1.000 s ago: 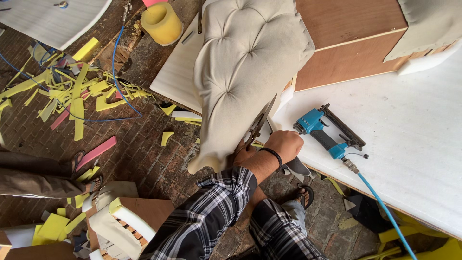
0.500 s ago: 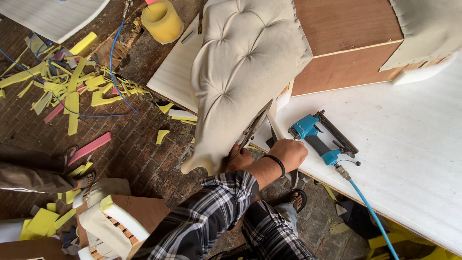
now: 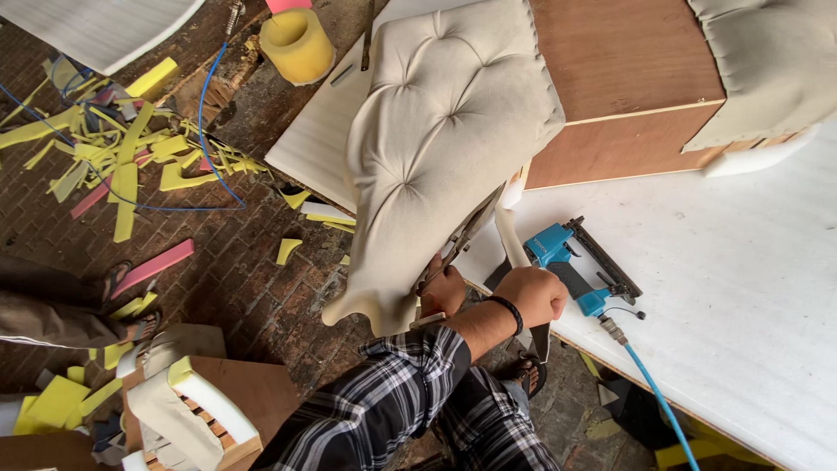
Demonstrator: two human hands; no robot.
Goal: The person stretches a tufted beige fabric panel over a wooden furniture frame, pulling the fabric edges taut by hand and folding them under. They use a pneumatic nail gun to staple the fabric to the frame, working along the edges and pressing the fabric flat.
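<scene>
Mid-frame, my left hand grips the lower edge of the tufted cushion panel; my right hand is fisted beside the blue staple gun on the white surface; its hold is unclear.

Pretty even daylight here, soft and bright with no hard shadows, just a dim patch under the cushion around 6 o'clock where the hands are. The white table at 3 to 5 o'clock is nearly blown out, so its surface detail is mostly gone, while the brick floor at 9 o'clock reads darker. Focus is decent mid-frame, and the wide lens bends and softens the corners.
</scene>
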